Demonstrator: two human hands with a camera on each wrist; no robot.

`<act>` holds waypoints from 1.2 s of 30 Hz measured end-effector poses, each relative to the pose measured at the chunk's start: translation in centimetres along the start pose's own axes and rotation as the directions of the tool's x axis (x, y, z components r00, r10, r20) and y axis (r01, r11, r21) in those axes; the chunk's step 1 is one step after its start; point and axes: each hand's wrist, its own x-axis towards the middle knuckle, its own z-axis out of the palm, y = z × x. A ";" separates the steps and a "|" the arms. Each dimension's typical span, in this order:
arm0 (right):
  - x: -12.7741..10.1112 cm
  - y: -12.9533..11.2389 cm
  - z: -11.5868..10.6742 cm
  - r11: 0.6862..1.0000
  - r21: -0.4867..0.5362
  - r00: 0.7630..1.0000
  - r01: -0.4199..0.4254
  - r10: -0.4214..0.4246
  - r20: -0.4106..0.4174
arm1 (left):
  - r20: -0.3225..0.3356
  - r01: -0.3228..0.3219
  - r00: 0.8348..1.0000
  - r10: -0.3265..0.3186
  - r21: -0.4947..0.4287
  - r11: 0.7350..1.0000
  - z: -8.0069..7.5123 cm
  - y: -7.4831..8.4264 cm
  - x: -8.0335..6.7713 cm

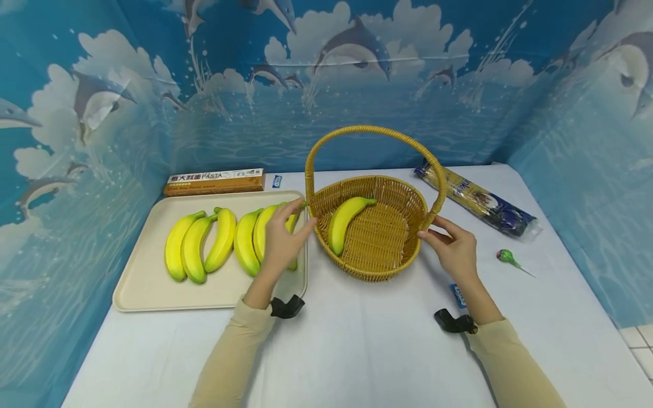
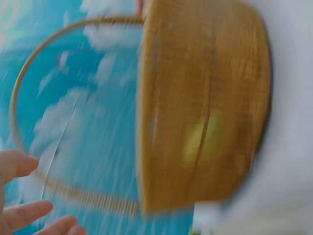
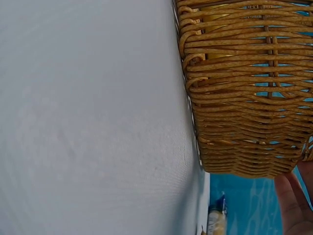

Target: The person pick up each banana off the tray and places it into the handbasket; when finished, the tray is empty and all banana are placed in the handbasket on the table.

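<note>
Now the woven tan basket (image 1: 374,238), round-handled and holding one yellow banana (image 1: 344,221), sits between both hands: left hand (image 1: 282,241) relaxed beside its rim, right hand (image 1: 454,249) loose-fingered touching its far side.

Only one readable label here

The orange box (image 1: 215,182) at the far left of the table says "PASTA"; the other print is too small to make out.

Yellows against blue on our table

We see a tan woven basket (image 1: 377,249) holding a yellow banana (image 1: 344,221), green-tipped yellow bananas (image 1: 204,243) on our cream tray (image 1: 143,283), a white tablecloth (image 1: 357,340), and a blue backdrop (image 1: 127,113) patterned with dolphins and clouds.
</note>
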 end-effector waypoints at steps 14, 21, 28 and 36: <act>0.2 0.4 0.1 1.000 -0.015 1.000 0.004 -0.005 -0.011 | -0.564 0.264 0.799 -0.208 0.020 0.964 -16.6 -7.7 -1.4; 0.2 0.2 0.3 1.000 -0.015 1.000 -0.018 0.018 0.017 | -0.527 0.429 0.774 -0.351 0.028 0.903 -18.9 -10.0 -2.4; 0.0 0.2 0.0 1.000 0.002 1.000 0.000 0.000 -0.015 | -0.404 0.612 0.724 -0.559 0.001 0.791 -19.3 -13.7 -2.8; 0.0 0.2 0.2 0.999 0.045 1.000 0.021 -0.021 -0.008 | -0.336 0.691 0.694 -0.637 0.061 0.720 -19.5 -16.4 -3.2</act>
